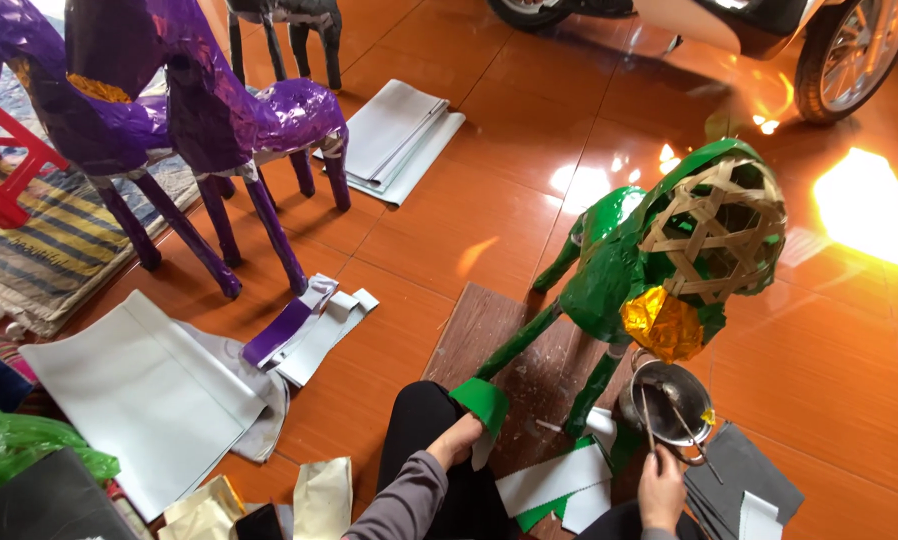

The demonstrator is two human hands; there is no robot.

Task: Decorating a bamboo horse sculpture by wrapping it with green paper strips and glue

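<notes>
Head view, looking down at a person seated on an orange tiled floor (439, 230).

The left hand (456, 441) rests over a dark-trousered knee and pinches a green strip (482, 404) of glossy paper, fingers closed on it. The right hand (661, 487), lower and to the right, is closed around a thin stick (650, 425) that dips into a small metal bowl (669, 398) just above it.

Directly ahead of both hands stands a green animal frame (619, 265) on a wooden board (489, 340). Its body and legs are wrapped in green paper. The head is only partly covered: a wide patch of bare woven bamboo (714, 235) shows, and a gold foil patch (661, 322) sits under it. So the wrapping looks well along, with the head left to cover.

Between the hands lie cut green and white strips (554, 485). Just right of the right hand sits a stack of grey sheets (744, 470).

Far left of the left hand stand purple animals (209, 110), fully wrapped. Purple and white strips (304, 325) lie beneath them, with large white sheets (139, 390) nearer the left. More folded white sheets (399, 135) lie further ahead. A red stool (9, 165) and striped mat (49, 250) sit at far left, a green bag (19, 445) at lower left. A scooter wheel (854, 55) stands well beyond the right hand.

Nothing blocks the reach to the green animal; the bowl crowds its front legs.
</notes>
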